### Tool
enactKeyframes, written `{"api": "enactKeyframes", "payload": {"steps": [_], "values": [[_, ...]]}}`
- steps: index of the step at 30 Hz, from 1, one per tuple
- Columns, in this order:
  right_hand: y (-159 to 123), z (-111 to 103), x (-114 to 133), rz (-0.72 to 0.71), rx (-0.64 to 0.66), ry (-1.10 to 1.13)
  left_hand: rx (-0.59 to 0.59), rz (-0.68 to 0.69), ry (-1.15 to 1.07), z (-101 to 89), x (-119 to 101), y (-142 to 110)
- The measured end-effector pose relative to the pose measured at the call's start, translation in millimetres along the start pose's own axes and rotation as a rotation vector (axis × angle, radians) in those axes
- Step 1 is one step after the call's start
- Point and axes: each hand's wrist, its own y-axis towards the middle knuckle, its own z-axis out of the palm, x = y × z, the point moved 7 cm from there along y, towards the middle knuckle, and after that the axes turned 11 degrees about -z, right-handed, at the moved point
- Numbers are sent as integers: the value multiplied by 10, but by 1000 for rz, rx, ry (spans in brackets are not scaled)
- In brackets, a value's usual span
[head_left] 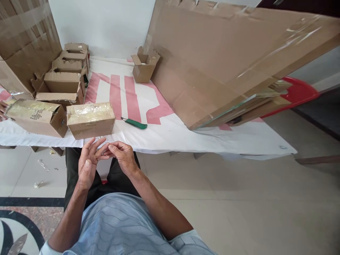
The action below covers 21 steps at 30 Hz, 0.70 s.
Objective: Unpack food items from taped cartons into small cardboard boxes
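My left hand [89, 161] is held up in front of my lap, fingers spread apart and palm turned inward. The fingers of my right hand [120, 154] are pinched against the left hand's fingertips; what they hold, if anything, is too small to see. Both hands hover just below the table's front edge. Closest to them on the white and red cloth [159, 131] is a small taped cardboard box [90, 120]. A green-handled knife [134, 123] lies to its right.
Another taped box [37, 117] lies at the left edge. Several opened small boxes [67, 71] are stacked behind, one more [145, 65] further back. Large cardboard sheets [225, 60] lean across the right side over a red chair [297, 94]. Scraps lie on the floor [39, 170].
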Motion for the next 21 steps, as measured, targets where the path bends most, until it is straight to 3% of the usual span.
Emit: {"api": "enactKeyframes", "payload": {"steps": [7, 21], "values": [[-22, -16, 10, 4, -22, 26, 73, 59, 37, 8, 24, 15], [-53, 26, 40, -22, -11, -9, 2, 108, 59, -70, -47, -3]]}}
